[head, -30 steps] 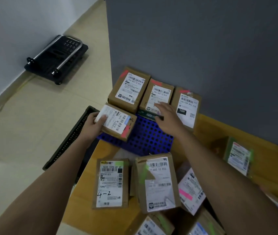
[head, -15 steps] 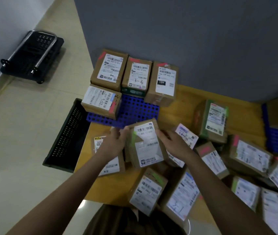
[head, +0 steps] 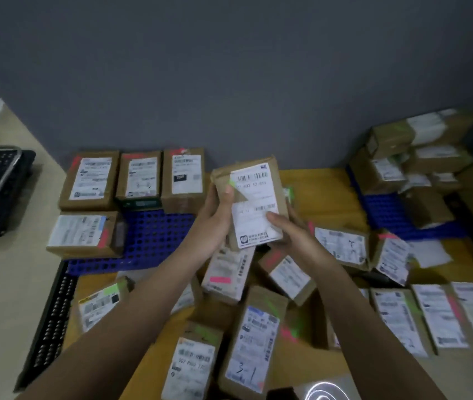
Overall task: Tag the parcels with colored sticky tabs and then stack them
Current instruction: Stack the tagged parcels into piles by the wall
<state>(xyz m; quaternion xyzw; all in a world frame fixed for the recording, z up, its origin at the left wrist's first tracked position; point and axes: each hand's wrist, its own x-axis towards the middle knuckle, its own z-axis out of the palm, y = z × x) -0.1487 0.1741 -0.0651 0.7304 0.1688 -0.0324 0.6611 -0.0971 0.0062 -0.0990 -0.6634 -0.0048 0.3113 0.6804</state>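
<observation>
Both hands are gripping one parcel [head: 254, 203] in the air above the loose heap. The left hand [head: 215, 219] is wrapping its left edge, thumb pressing on the front by a green tab [head: 232, 184] at the label's corner; the right hand [head: 290, 232] is cupping the lower right corner, its fingers curling behind the box and its thumb lying across the label. The parcel's long axis is running up and away from the fingers, label toward the camera, so most of the box is standing above both grips.

Left of the fingers and beyond them, pink-tagged boxes are sitting on a blue mat [head: 154, 235]; right of them and farther off, a stack [head: 411, 160] is holding what look like green-tagged boxes. Judging by the green tab, the coming move probably turns on carrying it rightward, the right hand being nearer that stack.
</observation>
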